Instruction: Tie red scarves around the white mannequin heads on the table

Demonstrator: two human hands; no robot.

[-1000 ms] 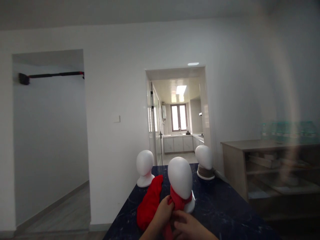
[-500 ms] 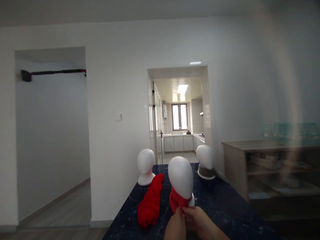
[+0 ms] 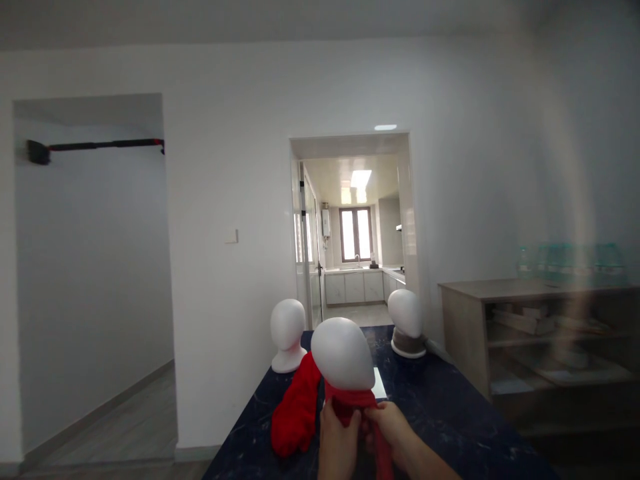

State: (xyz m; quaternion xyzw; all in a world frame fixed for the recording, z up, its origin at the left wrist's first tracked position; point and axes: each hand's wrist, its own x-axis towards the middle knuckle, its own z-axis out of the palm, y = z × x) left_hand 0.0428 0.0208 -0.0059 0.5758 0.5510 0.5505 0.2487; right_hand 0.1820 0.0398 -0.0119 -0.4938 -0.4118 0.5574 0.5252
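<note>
Red knit scarf (image 3: 350, 400) round smooth white mannequin head (image 3: 343, 355), in both hands' (image 3: 367, 437) tight grip

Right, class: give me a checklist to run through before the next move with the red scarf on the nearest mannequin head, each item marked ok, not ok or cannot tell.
1. Left hand grips red scarf: ok.
2. Right hand grips the scarf: ok.
3. Scarf wraps the neck of the nearest mannequin head: ok.
4. Head upright: not ok, tilted.
5. Knot tied: cannot tell.
6. Other red cloth lies apart on the table: ok.
</note>
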